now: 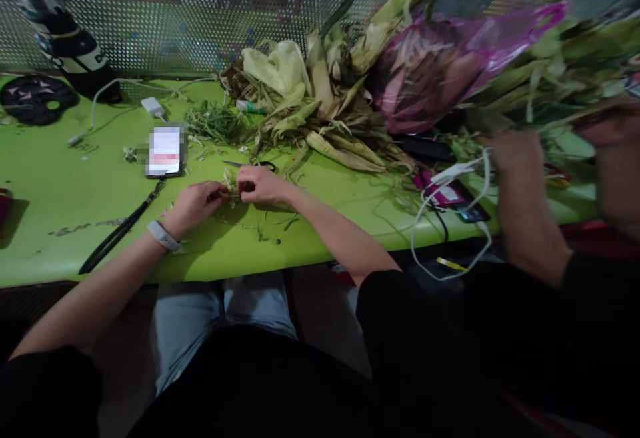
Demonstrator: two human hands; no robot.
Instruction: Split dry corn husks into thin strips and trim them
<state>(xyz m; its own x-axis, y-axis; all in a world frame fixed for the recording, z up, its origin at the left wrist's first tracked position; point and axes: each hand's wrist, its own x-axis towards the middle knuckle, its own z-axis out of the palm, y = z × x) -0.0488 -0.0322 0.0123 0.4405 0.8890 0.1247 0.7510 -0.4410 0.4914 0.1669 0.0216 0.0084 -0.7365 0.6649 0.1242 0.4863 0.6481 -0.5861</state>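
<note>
My left hand (196, 206), with a pale band on its wrist, is closed in a pinch. My right hand (264, 186) is closed opposite it, a short distance away. Between their fingertips is a small pale-green plant sprig (230, 179), partly covered by the fingers. Just behind my right hand lies a pair of scissors (269, 166) with dark handles. Thin green plant scraps (260, 230) are scattered on the green table (320, 225) below the hands. A heap of thin green stems (214, 122) lies farther back.
A lit phone (165, 151) with a black strap (117, 235) lies left of the hands. Corn husks (320, 105) and a purple plastic bag (420, 78) are piled behind. A dark bottle (75, 51) stands back left. A co-worker's hand (515, 148) is at right, near a white cable (414, 251).
</note>
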